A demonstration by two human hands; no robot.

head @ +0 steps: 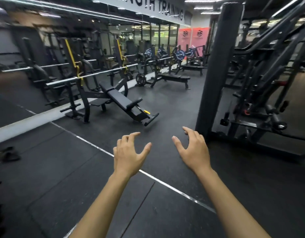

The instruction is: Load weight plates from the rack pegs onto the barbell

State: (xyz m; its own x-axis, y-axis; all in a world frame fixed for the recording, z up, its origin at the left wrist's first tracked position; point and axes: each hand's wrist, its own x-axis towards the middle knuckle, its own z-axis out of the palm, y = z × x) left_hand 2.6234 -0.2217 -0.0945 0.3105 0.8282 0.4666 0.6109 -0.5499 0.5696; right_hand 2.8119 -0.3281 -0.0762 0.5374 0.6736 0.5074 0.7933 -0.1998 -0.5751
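Two bare forearms are stretched forward over the black rubber floor, and both hands are empty. The left hand and the right hand are held palm-down, fingers spread and loosely curled, with nothing in either grasp.

Ahead of the left hand and to its left, a long silver steel barbell rests unloaded on the uprights of a black padded decline bench. Beyond it, further ahead of both hands, a black round weight plate hangs low by the next bench; whether it sits on a peg cannot be told.

The step in hand is judged to be the approach to a plate. It is best taken with both hands at opposite edges of the rim, slid straight off and kept close to the body, since a one-handed pull could let it drop.
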